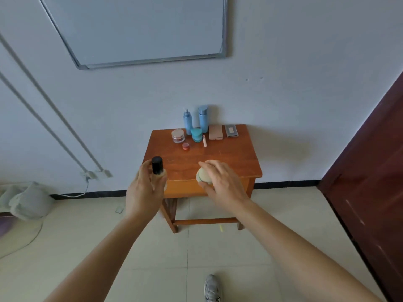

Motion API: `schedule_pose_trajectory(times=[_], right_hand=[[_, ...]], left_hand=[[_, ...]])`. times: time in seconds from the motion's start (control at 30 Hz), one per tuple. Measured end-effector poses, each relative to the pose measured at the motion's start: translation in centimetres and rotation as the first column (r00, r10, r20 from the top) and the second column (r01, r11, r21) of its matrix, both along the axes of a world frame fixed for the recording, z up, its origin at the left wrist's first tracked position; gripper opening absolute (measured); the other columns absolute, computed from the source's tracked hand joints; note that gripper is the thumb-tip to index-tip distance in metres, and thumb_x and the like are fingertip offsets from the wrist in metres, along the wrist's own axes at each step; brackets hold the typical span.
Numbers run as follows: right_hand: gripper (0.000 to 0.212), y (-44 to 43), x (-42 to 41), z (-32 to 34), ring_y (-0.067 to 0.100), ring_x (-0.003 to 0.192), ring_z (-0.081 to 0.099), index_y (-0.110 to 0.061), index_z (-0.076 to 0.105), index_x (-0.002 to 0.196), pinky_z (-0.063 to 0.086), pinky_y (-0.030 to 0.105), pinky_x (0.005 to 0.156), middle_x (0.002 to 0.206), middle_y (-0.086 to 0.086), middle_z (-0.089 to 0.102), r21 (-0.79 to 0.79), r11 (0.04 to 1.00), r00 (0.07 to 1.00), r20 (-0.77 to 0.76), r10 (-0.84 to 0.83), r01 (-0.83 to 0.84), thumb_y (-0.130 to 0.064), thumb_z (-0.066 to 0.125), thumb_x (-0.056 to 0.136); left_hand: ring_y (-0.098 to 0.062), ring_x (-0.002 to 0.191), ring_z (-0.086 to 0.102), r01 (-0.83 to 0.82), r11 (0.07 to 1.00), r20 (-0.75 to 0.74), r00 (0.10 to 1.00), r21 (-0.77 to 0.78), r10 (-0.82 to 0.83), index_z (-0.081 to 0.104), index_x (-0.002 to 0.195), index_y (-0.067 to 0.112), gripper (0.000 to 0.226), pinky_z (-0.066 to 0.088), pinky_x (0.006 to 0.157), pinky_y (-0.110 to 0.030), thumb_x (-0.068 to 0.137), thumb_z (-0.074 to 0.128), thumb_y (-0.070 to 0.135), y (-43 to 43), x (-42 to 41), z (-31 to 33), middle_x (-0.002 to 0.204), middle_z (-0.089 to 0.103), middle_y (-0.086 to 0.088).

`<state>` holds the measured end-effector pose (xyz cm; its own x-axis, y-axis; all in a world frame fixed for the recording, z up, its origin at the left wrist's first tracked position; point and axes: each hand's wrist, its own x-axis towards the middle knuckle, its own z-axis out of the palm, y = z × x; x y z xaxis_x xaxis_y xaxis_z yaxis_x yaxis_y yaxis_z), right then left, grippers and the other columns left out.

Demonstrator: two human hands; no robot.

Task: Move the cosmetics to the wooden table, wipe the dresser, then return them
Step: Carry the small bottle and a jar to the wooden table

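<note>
The small clear bottle with a black cap [157, 168] stands upright in the left hand [144, 190], whose fingers curl round its lower part. The round pale green case [202, 176] is under the right hand [220, 182]. Those fingers wrap over its top, by the front edge of the brown wooden table [229, 158]. Past the fingertips, near the wall, stand a tall blue pump bottle [187, 122], a teal jar [196, 134] and a small red pot [185, 146]. Both held things probably go down here. It is best to lower them slowly onto the bare wood just ahead of the fingers, with the bottle straight, and then let go.
</note>
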<state>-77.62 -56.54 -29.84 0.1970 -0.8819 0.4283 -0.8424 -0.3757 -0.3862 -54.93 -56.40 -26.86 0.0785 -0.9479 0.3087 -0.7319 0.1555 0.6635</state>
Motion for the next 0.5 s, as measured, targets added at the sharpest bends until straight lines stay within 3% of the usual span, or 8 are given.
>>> schedule_pose_trajectory(times=[0.1, 0.27, 0.5], right_hand=[[0.054, -6.7, 0.7, 1.4, 0.017, 0.115, 0.050, -0.019, 0.045, 0.139, 0.047, 0.032, 0.092, 0.131, -0.002, 0.051, -0.021, 0.999, 0.999, 0.013, -0.032, 0.033, -0.034, 0.065, 0.091], [0.051, -15.3, 2.4, 2.9, 0.019, 0.114, 0.052, -0.018, 0.047, 0.135, 0.050, 0.035, 0.093, 0.130, 0.000, 0.052, -0.014, 1.000, 1.000, -0.007, -0.028, 0.028, -0.032, 0.066, 0.090], [0.055, -25.2, 4.4, 1.6, 0.021, 0.116, 0.052, -0.021, 0.049, 0.136, 0.053, 0.035, 0.084, 0.130, 0.001, 0.048, 0.037, 0.997, 0.998, -0.002, -0.067, 0.067, -0.027, 0.072, 0.087]], left_hand=[[-0.019, 0.093, 0.063, 0.018, 1.000, 0.041, 0.999, -0.018, -0.017, 0.048, 0.122, 0.023, 0.035, 0.053, 0.078, -0.042, 0.095, 0.052, 0.045, -6.7, 0.9, 1.4, 0.112, 0.060, 0.005], [-0.013, 0.071, 0.061, -0.002, 0.997, 0.065, 0.998, -0.083, 0.008, 0.049, 0.108, 0.028, 0.022, 0.040, 0.057, -0.025, 0.094, 0.056, 0.043, -15.0, 2.7, 3.3, 0.094, 0.057, 0.014], [-0.014, 0.073, 0.062, 0.048, 0.999, -0.037, 0.998, -0.025, -0.049, 0.047, 0.104, 0.033, 0.019, 0.052, 0.067, -0.036, 0.093, 0.056, 0.045, -27.4, 5.0, 1.0, 0.094, 0.062, 0.009]])
